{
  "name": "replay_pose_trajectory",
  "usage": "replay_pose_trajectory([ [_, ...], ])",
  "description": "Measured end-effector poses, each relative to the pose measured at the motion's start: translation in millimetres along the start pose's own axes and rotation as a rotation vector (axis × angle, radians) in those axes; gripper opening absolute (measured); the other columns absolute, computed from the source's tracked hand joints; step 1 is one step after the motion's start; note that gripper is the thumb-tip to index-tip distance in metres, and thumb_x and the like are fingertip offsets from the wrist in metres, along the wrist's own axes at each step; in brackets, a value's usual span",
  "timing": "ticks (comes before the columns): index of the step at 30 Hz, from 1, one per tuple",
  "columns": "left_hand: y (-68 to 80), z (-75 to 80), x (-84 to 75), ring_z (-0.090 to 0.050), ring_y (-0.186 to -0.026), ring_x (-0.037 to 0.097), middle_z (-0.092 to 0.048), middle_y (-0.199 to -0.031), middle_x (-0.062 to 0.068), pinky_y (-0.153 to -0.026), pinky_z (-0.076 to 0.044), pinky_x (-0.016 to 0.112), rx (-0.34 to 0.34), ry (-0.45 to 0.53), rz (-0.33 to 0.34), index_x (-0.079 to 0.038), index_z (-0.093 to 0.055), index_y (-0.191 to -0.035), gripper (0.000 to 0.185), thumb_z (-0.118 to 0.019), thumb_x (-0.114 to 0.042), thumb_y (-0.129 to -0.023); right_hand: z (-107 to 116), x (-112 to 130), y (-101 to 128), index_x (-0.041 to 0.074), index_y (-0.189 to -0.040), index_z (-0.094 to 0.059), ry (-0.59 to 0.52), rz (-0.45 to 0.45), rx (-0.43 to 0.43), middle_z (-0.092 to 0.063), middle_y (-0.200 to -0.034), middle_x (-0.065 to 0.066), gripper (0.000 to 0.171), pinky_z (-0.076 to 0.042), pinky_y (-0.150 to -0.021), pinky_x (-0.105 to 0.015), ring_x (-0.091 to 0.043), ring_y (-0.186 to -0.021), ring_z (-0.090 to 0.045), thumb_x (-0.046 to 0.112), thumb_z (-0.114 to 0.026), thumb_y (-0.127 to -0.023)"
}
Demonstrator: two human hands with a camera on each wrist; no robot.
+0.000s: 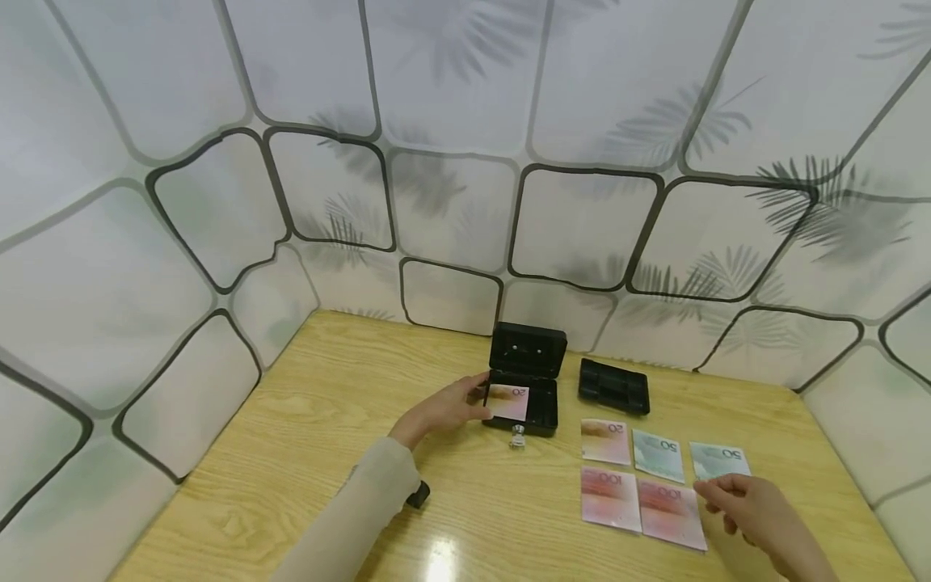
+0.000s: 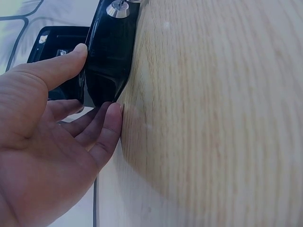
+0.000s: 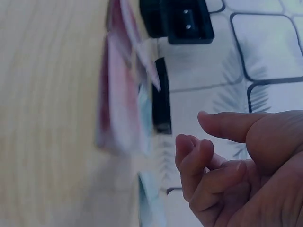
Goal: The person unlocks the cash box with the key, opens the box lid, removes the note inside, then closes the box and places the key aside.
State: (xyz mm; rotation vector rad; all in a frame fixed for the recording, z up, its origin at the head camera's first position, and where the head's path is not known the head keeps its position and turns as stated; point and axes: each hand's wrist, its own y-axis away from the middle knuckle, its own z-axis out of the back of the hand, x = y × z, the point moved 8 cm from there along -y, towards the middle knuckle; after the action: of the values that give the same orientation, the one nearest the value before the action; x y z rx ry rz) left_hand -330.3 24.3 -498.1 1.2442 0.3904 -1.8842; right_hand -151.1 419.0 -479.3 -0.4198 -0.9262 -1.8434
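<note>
5 banknotes lie flat on the wooden counter [image 1: 305, 420] to the right of the centre: a pink 20 note [image 1: 605, 441], 2 green 20 notes [image 1: 658, 455] side by side to its right, and 2 red 100 notes [image 1: 643, 504] in a row nearer the person. Beyond them, near the tiled wall panel [image 1: 582, 226], sits a black insert tray [image 1: 614, 386], apart from everything else. A small silver key [image 1: 517, 439] lies on the counter just in front of the black cash box [image 1: 525, 390], and a small black object [image 1: 418, 494] rests close to the left sleeve.

Lid raised, the cash box stands left of the notes, with another pink 20 note [image 1: 508, 402] lying inside it. At its left side is the left hand [image 1: 445, 406]; in the left wrist view the thumb [image 2: 57, 68] presses on the box edge and the fingers [image 2: 106, 130] lie along its lower corner, so the hand braces the box rather than wrapping it.

Well apart from the box, the right hand [image 1: 749, 505] hovers at the right edge of the notes, just beside the rightmost green 20 and the nearer 100. Its fingers are loosely curled and hold nothing.
</note>
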Motion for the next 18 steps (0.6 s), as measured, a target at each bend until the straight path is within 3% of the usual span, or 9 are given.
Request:
replay_pose_trajectory([
  [3, 0.2, 0.7, 0.6, -0.036, -0.148, 0.036, -0.036, -0.162, 0.02, -0.12, -0.03, 0.051, -0.003, 0.004, 0.005, -0.009, -0.025, -0.165, 0.076, -0.067, -0.022, -0.103, -4, 28, -2, -0.005, -0.118, -0.069, -0.057, 0.048, 0.034, -0.067, -0.094, -0.003, 0.045, -0.041, -0.052, -0.027, -0.018, -0.07, -0.056, 0.037, -0.059, -0.106],
  [8, 0.2, -0.6, 0.8, -0.038, -0.147, 0.036, -0.037, -0.161, 0.022, -0.119, -0.031, 0.051, 0.003, 0.007, 0.001, -0.007, -0.024, -0.165, 0.076, -0.067, -0.02, -0.103, -18, 76, -9, -0.008, -0.127, -0.064, -0.138, 0.148, 0.097, -0.07, -0.106, -0.007, 0.046, -0.042, -0.054, -0.028, -0.019, -0.075, -0.063, 0.033, -0.058, -0.107],
  [18, 0.5, -0.7, -2.0, -0.037, -0.147, 0.036, -0.037, -0.161, 0.021, -0.12, -0.03, 0.051, 0.001, 0.002, 0.004, -0.008, -0.024, -0.165, 0.075, -0.066, -0.019, -0.103, -56, 143, -44, -0.009, -0.134, -0.063, -0.195, 0.275, 0.184, -0.072, -0.108, -0.016, 0.045, -0.041, -0.05, -0.026, -0.017, -0.064, -0.058, 0.027, -0.059, -0.107],
])
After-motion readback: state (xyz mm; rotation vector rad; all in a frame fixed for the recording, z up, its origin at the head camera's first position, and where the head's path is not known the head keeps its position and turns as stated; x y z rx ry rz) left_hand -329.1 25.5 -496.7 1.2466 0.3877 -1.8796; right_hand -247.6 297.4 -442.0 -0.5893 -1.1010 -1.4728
